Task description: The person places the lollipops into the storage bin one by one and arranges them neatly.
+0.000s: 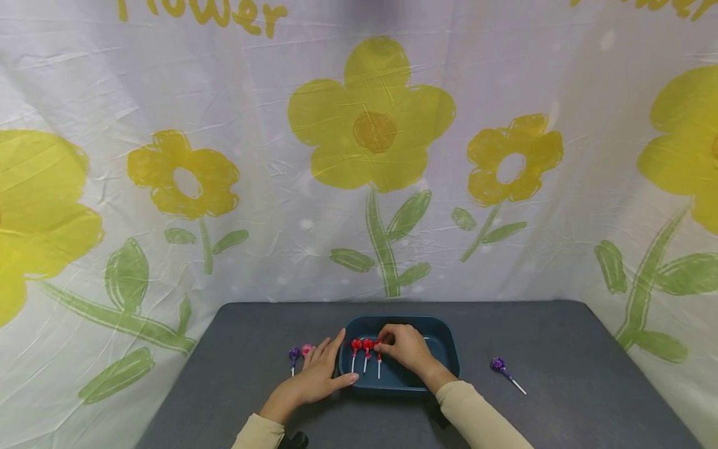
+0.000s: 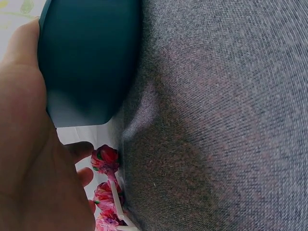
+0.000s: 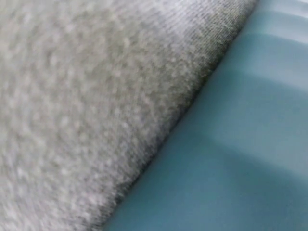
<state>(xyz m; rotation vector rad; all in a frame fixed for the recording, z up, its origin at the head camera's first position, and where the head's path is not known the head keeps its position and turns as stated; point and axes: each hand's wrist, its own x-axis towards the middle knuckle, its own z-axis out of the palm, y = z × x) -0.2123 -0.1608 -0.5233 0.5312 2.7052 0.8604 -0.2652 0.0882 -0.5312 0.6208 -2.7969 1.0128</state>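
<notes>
A dark teal tray [image 1: 404, 378] lies on the table with red lollipops in it, side by side, sticks toward me. My right hand [image 1: 409, 348] reaches over the tray and pinches the rightmost red lollipop [image 1: 379, 358] near its head. To its left lie two more, a red lollipop [image 1: 356, 344] and another red lollipop [image 1: 367, 345]. My left hand [image 1: 317, 375] rests against the tray's left side, its fingers extended; the left wrist view shows the thumb along the tray wall [image 2: 86, 62]. Only the tray's outer wall [image 3: 216, 163] and tabletop show in the right wrist view.
Left of the tray, partly behind my left hand, are a purple lollipop [image 1: 294, 353] and a pink lollipop [image 1: 306, 350]. Pink-wrapped lollipops [image 2: 105, 160] show beyond the fingers in the left wrist view. Another purple lollipop [image 1: 498, 364] lies on the grey table [image 1: 583, 386] at right.
</notes>
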